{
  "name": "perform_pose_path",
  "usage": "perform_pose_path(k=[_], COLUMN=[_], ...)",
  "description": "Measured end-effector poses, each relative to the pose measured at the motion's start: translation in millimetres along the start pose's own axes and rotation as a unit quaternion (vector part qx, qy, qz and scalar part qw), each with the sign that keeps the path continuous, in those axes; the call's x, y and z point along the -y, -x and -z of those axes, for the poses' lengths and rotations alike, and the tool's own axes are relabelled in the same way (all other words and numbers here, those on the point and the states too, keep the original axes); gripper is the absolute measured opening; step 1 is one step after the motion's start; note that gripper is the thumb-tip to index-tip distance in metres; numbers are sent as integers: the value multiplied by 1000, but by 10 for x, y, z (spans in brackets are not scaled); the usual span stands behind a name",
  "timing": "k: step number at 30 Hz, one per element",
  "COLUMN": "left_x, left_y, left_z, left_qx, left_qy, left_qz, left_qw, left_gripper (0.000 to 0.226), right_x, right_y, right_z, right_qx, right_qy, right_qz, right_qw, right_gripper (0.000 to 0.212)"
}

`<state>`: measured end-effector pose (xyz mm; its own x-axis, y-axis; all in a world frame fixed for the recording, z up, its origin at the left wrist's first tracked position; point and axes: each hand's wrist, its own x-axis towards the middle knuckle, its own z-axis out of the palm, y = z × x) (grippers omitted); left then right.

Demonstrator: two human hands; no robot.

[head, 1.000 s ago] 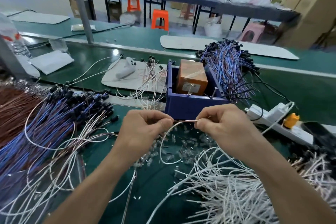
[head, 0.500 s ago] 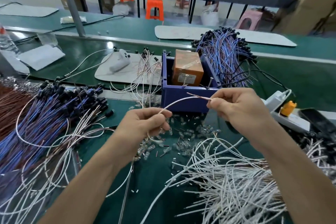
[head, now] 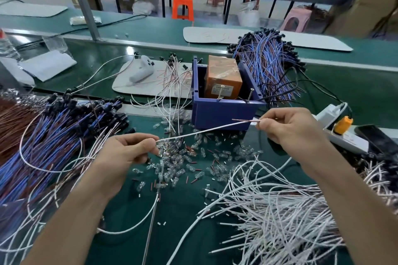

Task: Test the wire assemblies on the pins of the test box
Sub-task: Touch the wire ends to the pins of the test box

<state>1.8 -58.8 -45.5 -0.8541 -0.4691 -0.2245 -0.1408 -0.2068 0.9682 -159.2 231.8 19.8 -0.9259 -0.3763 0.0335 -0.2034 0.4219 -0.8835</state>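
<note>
I've got my left hand (head: pixel 127 153) and right hand (head: pixel 286 125) each pinching one white wire (head: pixel 206 130) taut mid-frame, just below the blue box (head: pixel 221 112).

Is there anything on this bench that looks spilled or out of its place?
Yes. Many small clear plastic pieces lie scattered loose on the green mat in front of the blue box, mixed with short red-brown bits. They sit in no tray, so they look spilled.
</note>
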Motion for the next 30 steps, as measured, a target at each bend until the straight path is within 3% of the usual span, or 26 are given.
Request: perform_pose_path(k=[3, 9, 15, 19, 21, 22, 24, 27, 30], left_x=[-36, -69, -86, -125, -77, -36, 22, 2, -39], left_y=[12, 46, 67, 198, 242, 250, 226, 131, 53], left_z=[34, 68, 154, -98, -362, -486, -669, -661, -521], left_qx=[-9, -9, -52, 107, 175, 191, 180, 74, -3], left_qy=[75, 121, 84, -25, -71, -58, 73, 326, 346], left_qz=[20, 20, -3, 10, 53, 75, 124, 149, 110], left_qw=[997, 992, 995, 994, 981, 977, 973, 931, 932], left_gripper=[11, 18, 15, 56, 58, 58, 54, 33, 17], right_x=[-29, -72, -48, 52, 105, 132, 174, 174, 145], right_y=[22, 60, 88, 158, 200, 224, 276, 332, 364], right_z=[3, 7, 71, -32, -91, -113, -123, -30, 90], right_qx=[0, -15, -7, 31, 65, 86, 129, 188, 226], right_qy=[-6, -24, -38, -72, -88, -86, -77, -40, 14], right_qz=[-19, -44, -41, -23, -10, -4, 2, -1, -8], right_qw=[1000, 999, 998, 997, 994, 993, 989, 981, 974], right_gripper=[24, 26, 23, 23, 23, 23, 23, 25, 18])
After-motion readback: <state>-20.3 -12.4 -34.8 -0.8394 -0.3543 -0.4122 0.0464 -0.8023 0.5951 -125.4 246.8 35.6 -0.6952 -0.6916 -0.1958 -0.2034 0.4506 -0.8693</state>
